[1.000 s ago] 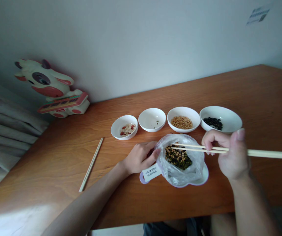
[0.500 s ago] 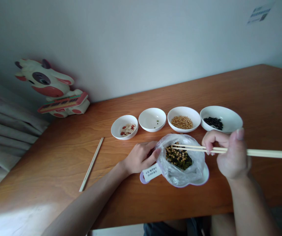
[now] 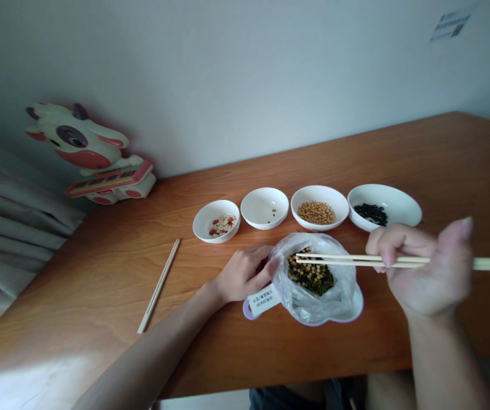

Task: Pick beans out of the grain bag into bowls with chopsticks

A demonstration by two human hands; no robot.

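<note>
My right hand (image 3: pixel 424 265) grips a pair of chopsticks (image 3: pixel 355 260), their tips over the mixed beans (image 3: pixel 311 276) in a clear plastic bag (image 3: pixel 342 296). The mix shows green, tan and dark beans; whether the tips hold one is too small to tell. The bag sits open on a pale plate with a lilac rim (image 3: pixel 358 310). My left hand (image 3: pixel 247 274) pinches the bag's left edge, beside a white label (image 3: pixel 264 299). Behind stand white bowls: one with pale and red pieces (image 3: pixel 204 228), one with a few green beans (image 3: pixel 253 213), one with tan beans (image 3: pixel 328 196), one with black beans (image 3: pixel 402 213).
A second pair of chopsticks (image 3: pixel 159 285) lies on the wooden table (image 3: pixel 112 262) to the left. A toy cow with a keyboard (image 3: pixel 95 154) stands against the wall at the back left. A grey curtain (image 3: pixel 9 228) hangs beside the table.
My right hand has shifted to the right and turned, still gripping the chopsticks, whose tips stay over the beans. My left hand and the bowls have not moved.
</note>
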